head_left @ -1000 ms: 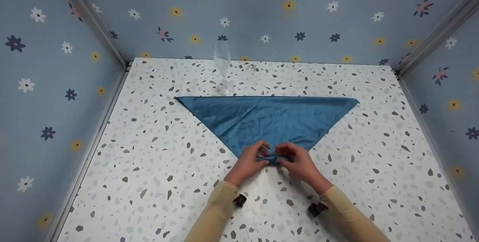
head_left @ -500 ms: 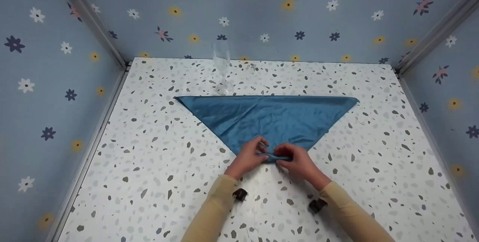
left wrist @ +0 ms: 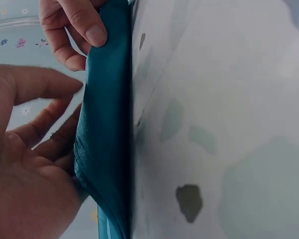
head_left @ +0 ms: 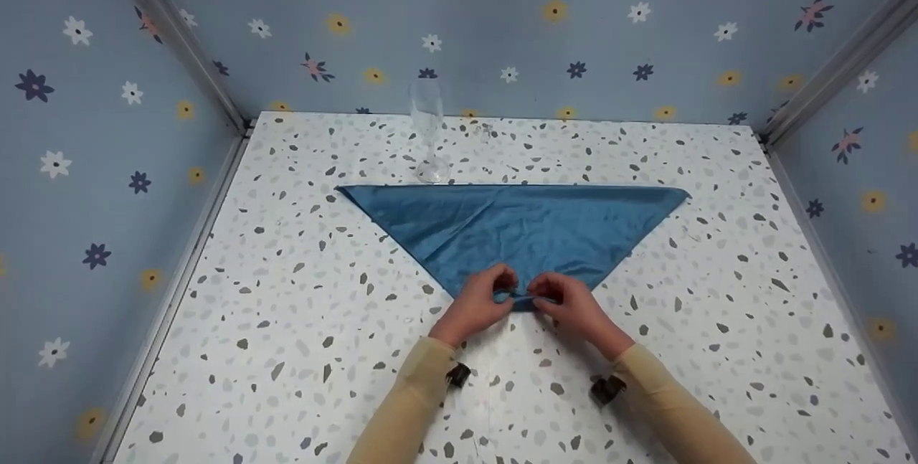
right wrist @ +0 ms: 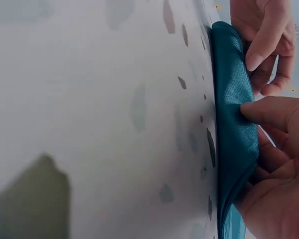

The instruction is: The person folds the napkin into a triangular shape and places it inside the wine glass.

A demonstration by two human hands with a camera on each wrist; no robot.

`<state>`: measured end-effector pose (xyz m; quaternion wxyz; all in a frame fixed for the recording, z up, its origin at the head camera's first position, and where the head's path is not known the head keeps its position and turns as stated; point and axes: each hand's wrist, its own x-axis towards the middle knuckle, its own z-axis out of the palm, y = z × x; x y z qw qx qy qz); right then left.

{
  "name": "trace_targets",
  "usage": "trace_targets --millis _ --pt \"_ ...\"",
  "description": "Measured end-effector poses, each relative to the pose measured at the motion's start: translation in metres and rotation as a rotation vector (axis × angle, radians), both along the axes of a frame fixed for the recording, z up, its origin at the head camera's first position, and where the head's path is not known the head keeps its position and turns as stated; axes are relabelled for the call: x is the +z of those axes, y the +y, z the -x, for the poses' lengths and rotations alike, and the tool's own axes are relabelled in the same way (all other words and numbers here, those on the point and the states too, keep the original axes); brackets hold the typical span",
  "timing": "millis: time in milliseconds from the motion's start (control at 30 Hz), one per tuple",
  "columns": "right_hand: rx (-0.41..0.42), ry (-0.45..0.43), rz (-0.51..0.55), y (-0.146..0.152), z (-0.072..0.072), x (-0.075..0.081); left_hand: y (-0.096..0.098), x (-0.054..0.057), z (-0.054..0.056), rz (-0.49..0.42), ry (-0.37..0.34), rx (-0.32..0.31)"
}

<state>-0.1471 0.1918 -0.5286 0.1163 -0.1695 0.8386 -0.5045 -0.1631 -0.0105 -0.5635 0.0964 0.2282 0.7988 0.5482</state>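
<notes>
A blue satin cloth lies folded on the table, its long straight edge at the back and its sides narrowing towards me. Its near end is rolled into a small flat fold. At the left of this fold my left hand pinches the cloth, fingers behind it and thumb in front. My right hand does likewise just to the right. In the right wrist view, the right thumb presses on the front of the rolled edge. The fingertips behind the roll are partly hidden.
A clear champagne flute stands upright just behind the cloth's back edge, left of centre. The speckled white table is bounded by flowered blue panels at the back and both sides.
Both hands stay at the cloth's near end and have shifted slightly. The near edge has been rolled a little away from me. The flute has not moved.
</notes>
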Motion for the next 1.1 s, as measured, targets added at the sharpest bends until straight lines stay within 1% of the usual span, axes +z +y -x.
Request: trace_targets --millis 100,200,233,400,533,600,667,800,900,1000,1100 --pt "-0.014 -0.002 -0.013 0.005 0.007 -0.014 -0.001 0.0 0.0 -0.022 -0.013 -0.023" --pt "-0.029 -0.012 -0.021 0.009 0.015 -0.031 -0.001 -0.001 0.001 -0.014 -0.017 -0.023" --pt "-0.03 -0.013 -0.028 0.01 0.017 -0.034 -0.002 -0.002 0.002 -0.013 -0.019 -0.019" --pt "-0.026 -0.004 -0.035 0.008 0.02 -0.032 -0.002 -0.003 0.004 -0.006 -0.028 -0.001" --pt "-0.041 -0.012 -0.052 0.006 0.021 -0.03 -0.002 -0.003 0.008 -0.004 -0.037 0.006" --pt "-0.051 -0.003 -0.065 0.005 0.02 -0.03 -0.002 -0.003 0.01 -0.007 -0.033 0.01" --pt "-0.067 0.029 -0.08 0.006 0.019 -0.029 -0.002 -0.003 0.011 -0.006 -0.024 0.015" --pt "-0.082 0.156 -0.074 0.009 0.016 -0.029 -0.002 -0.002 0.013 -0.011 -0.031 0.019" --pt "-0.047 0.22 -0.042 0.011 0.013 -0.03 -0.001 -0.002 0.015 -0.018 -0.052 0.024" --pt "0.005 0.228 -0.023 0.013 0.011 -0.031 -0.001 -0.004 0.017 -0.011 -0.063 0.034" --pt "0.037 0.218 -0.023 0.013 0.01 -0.033 -0.001 -0.005 0.019 -0.007 -0.064 0.038"
